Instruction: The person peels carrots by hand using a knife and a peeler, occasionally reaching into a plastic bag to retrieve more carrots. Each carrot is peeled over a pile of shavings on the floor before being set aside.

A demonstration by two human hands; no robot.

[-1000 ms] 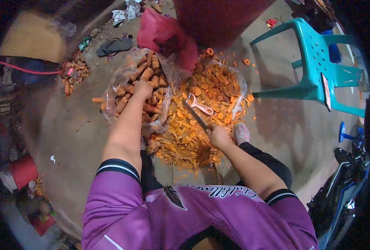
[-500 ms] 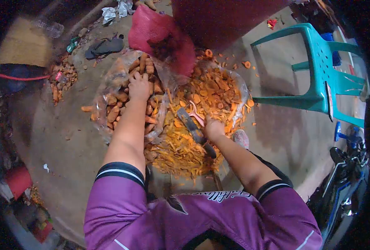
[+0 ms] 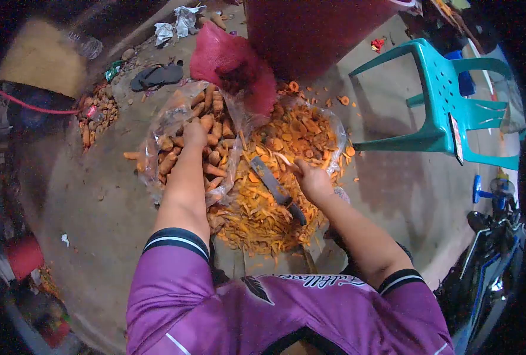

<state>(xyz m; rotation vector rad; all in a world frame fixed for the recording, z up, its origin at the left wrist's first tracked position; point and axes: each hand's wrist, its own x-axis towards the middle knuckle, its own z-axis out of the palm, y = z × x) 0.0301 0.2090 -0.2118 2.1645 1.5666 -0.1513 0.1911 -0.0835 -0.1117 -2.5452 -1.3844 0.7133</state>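
Note:
My left hand [image 3: 195, 135] is in the clear plastic bag of carrots [image 3: 169, 161], fingers curled round a carrot [image 3: 207, 122] at the top of the pile. Its fingertips are partly hidden. In my right hand [image 3: 315, 182] is a pink peeler [image 3: 283, 158], held over a heap of orange peelings [image 3: 257, 216]. A knife [image 3: 270, 179] with a dark, wide blade lies on the peelings just left of that hand, its black handle toward me. Carrot pieces and cut ends [image 3: 304, 124] cover the far part of the heap, on another clear plastic sheet or bag.
A red plastic bag [image 3: 215, 50] stands beyond the carrots, before a large dark red container [image 3: 316, 35]. A green plastic chair [image 3: 434, 106] is at the right. Back left are a dark flip-flop [image 3: 156, 77] and a small pile of carrot-like roots [image 3: 100, 115]. Part of a motorbike [image 3: 494, 248] shows right.
My left hand has gone from spread over the carrots to curled, a little lower in the bag. My right hand has shifted slightly right with the peeler, which has turned. The view has tilted slightly.

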